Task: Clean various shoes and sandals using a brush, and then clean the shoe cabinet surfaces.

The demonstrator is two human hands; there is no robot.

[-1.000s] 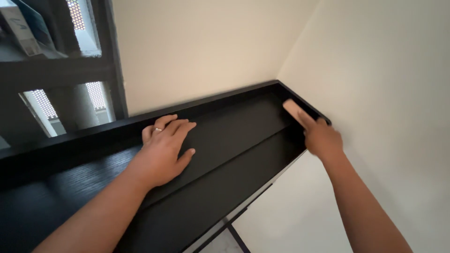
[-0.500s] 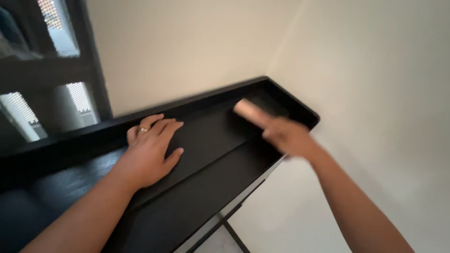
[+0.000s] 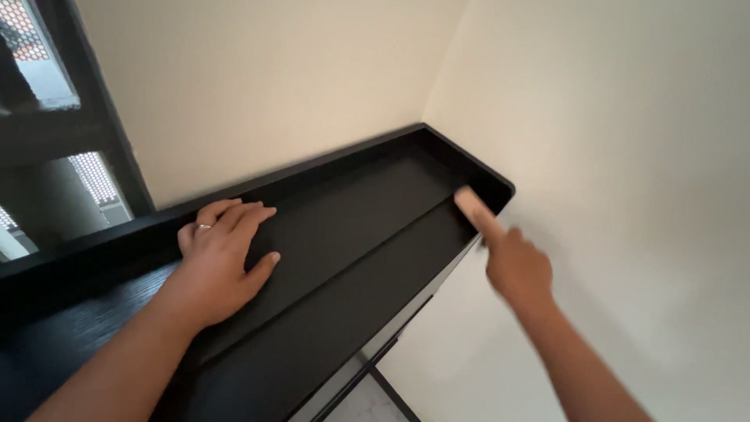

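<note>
Right hand (image 3: 516,266), fingers clamped on tan block (image 3: 471,209), at the shelf (image 3: 351,234) edge; left hand (image 3: 219,254) flat, fingers together.

Plain cream wall corner (image 3: 445,70), running top to bottom, unmarked. Left of the corner, a bare cream back wall (image 3: 258,86), smooth and evenly lit. Right of the corner, a matching cream side wall (image 3: 625,156), brighter toward the lower edge. Far left of the corner, a dark window frame (image 3: 94,117) with upright and cross bars; behind it, white perforated panels (image 3: 94,176) and a grey rounded column (image 3: 39,203). Well below the corner, a patch of pale marbled floor (image 3: 367,406), crossed by a thin dark slanted bar (image 3: 394,395)
</note>
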